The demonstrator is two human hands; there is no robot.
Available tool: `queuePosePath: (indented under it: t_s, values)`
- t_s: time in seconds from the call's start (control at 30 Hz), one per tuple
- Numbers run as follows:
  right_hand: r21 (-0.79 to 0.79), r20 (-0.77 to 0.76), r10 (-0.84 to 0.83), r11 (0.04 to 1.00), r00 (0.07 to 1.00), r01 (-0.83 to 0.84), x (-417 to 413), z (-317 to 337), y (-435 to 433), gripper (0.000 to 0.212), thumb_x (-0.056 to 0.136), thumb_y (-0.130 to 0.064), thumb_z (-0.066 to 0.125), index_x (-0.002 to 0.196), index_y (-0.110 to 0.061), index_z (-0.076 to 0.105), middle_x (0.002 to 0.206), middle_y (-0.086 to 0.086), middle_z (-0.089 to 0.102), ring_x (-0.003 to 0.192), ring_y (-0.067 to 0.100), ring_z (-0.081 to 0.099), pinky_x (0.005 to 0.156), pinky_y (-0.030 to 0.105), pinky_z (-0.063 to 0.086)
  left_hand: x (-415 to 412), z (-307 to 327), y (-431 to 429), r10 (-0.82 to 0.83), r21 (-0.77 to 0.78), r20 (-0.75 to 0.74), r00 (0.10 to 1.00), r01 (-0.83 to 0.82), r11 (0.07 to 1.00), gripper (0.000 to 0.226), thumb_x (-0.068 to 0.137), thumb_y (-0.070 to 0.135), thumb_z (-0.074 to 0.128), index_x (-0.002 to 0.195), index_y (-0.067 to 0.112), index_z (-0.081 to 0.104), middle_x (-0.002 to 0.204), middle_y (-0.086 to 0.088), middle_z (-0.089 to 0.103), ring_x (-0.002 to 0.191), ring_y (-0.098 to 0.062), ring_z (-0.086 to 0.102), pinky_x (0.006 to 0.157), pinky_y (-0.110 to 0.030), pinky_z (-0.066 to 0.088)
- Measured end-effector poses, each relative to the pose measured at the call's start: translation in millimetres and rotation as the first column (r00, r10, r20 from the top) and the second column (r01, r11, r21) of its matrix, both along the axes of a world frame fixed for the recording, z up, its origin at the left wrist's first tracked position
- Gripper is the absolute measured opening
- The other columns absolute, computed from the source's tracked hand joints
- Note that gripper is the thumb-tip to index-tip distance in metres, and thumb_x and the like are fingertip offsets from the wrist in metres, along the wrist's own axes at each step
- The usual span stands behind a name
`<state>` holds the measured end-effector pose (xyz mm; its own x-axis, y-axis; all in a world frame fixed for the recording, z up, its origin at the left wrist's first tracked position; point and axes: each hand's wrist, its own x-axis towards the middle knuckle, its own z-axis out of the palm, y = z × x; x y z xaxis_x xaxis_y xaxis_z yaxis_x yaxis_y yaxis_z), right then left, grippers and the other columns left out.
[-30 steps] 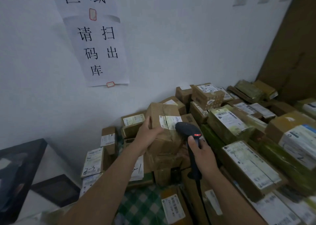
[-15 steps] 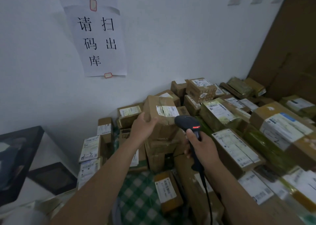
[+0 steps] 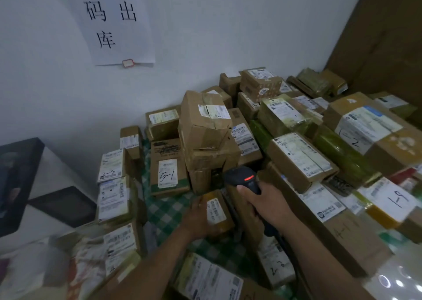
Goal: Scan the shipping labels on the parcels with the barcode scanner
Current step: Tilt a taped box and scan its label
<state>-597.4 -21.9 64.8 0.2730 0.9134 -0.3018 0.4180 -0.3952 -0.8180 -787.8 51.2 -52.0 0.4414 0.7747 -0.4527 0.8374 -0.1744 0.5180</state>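
1. While well over twenty parcels are crowding the checked cloth (image 3: 159, 210), two hands are working near.
2. Left hand (image 3: 197, 220) is grasping a small parcel (image 3: 219, 210) lying beside a bare patch of cloth.
3. Right hand (image 3: 269, 206) is clenching one barcode scanner (image 3: 242, 178), its light glowing red, just right of that parcel's label (image 3: 215, 209).
4. Parcels farther right are sitting packed edge to edge.

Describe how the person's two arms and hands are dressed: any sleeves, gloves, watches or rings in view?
Both forearms are bare to the frame edge: no sleeves show. The left hand and right hand wear no gloves, and no watch, ring or wristband is visible.
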Motion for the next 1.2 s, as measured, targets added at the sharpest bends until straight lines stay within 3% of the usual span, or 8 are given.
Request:
queuePosePath:
  t_s: [0.13,0.43,0.63,0.77,0.87,0.97,1.1,1.2]
  values:
    - [-0.038,0.008,0.016,0.999,1.000,-0.015,6,-14,-4,0.037,0.093,-0.044,0.062,0.077,-0.012,0.056,0.056,0.005,0.063,0.048,0.018,0.059,0.049,0.024,0.047,4,-8,8,-0.217,-0.021,-0.280,0.935,0.220,0.975,0.135,0.072,0.065,0.073,0.153,0.014,-0.022,0.157,-0.013,-0.034,0.148,-0.037,-0.020,0.122,-0.052,0.002]
    - [-0.104,-0.076,0.022,0.994,0.997,-0.029,14,-28,-6,0.036,0.094,-0.044,0.060,0.080,-0.011,0.058,0.056,0.005,0.062,0.047,0.018,0.057,0.053,0.027,0.049,-1,-14,21,-0.192,0.043,-0.240,0.952,0.208,0.977,0.140,0.062,0.068,0.077,0.155,0.020,-0.016,0.160,-0.015,-0.010,0.148,-0.040,-0.004,0.122,-0.052,0.005]
    - [-0.019,-0.347,-0.023,1.000,0.938,0.017,1,-11,7,0.031,0.093,-0.035,0.063,0.093,-0.004,0.063,0.073,0.010,0.070,0.061,0.021,0.067,0.059,0.029,0.056,-21,31,19,0.050,-0.031,0.047,0.998,-0.048,0.998,0.149,0.048,0.061,0.089,0.154,0.034,-0.013,0.153,0.015,-0.012,0.147,-0.025,0.011,0.119,-0.040,0.025]
    - [0.003,-0.397,-0.027,1.000,0.917,0.031,-9,-2,14,0.031,0.093,-0.042,0.061,0.101,-0.012,0.067,0.094,0.007,0.075,0.088,0.022,0.071,0.071,0.029,0.057,-21,65,5,0.127,0.010,0.244,0.962,-0.133,0.991,0.146,0.057,0.057,0.088,0.155,0.026,-0.016,0.149,0.022,-0.012,0.145,-0.013,0.004,0.114,-0.027,0.014]
    - [0.025,-0.439,-0.050,0.997,0.897,0.067,-13,3,16,0.030,0.092,-0.043,0.061,0.103,-0.016,0.068,0.097,0.004,0.076,0.091,0.018,0.072,0.076,0.030,0.054,-19,73,-10,0.310,-0.083,0.422,0.852,-0.304,0.949,0.140,0.058,0.059,0.086,0.156,0.030,-0.009,0.158,0.018,-0.006,0.148,-0.014,0.007,0.119,-0.038,0.018]
    - [0.017,-0.610,-0.123,0.986,0.783,0.167,-18,7,15,0.031,0.090,-0.036,0.063,0.104,-0.009,0.067,0.100,0.009,0.077,0.094,0.022,0.074,0.085,0.037,0.057,-17,76,-27,0.516,-0.289,0.583,0.628,-0.434,0.853,0.101,0.069,0.046,0.084,0.150,0.038,0.023,0.149,0.014,0.038,0.133,-0.012,0.041,0.102,-0.034,0.047]
    - [0.040,-0.569,-0.149,0.977,0.809,0.208,-16,11,18,0.032,0.089,-0.043,0.063,0.102,-0.015,0.070,0.098,0.004,0.077,0.095,0.022,0.073,0.095,0.045,0.054,-15,71,-44,0.616,-0.497,0.721,0.317,-0.383,0.779,0.064,0.074,0.017,0.079,0.127,0.042,0.051,0.134,0.008,0.060,0.120,-0.009,0.059,0.093,-0.032,0.053]
    - [0.024,-0.506,-0.151,0.982,0.849,0.189,-18,12,15,0.033,0.088,-0.049,0.064,0.096,-0.018,0.073,0.095,0.005,0.077,0.096,0.026,0.072,0.098,0.052,0.052,-19,76,-44,0.608,-0.553,0.750,0.259,-0.258,0.792,0.072,0.073,0.016,0.076,0.131,0.047,0.048,0.133,0.010,0.062,0.122,-0.012,0.060,0.098,-0.038,0.051]
